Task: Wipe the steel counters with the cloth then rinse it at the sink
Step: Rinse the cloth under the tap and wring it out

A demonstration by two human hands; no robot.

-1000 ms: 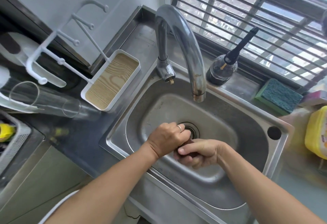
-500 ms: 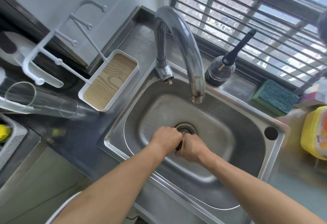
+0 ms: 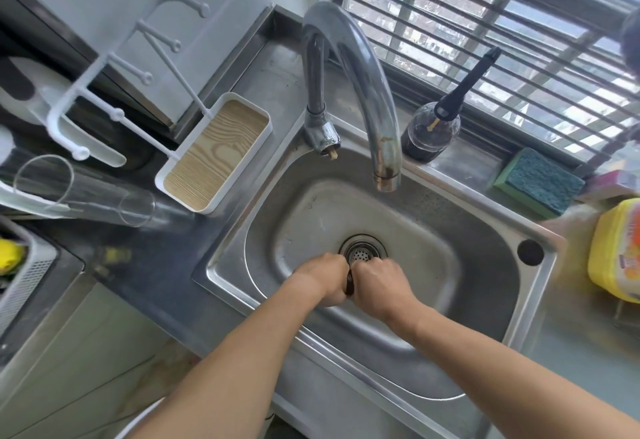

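Left to right: white rack tray (image 3: 214, 153) on the desk (image 3: 145, 258); steel sink (image 3: 491, 230) beneath the faucet (image 3: 363, 85). Left hand (image 3: 322, 277) and right hand (image 3: 379, 284), fingers curled, grip a dark cloth (image 3: 349, 282) between them, just before the drain (image 3: 362, 251). Sponge (image 3: 538, 180) at right.

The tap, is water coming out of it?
Off. No stream falls from the tap's spout, and the sink below looks dry. Both hands wring the dark cloth over the drain.
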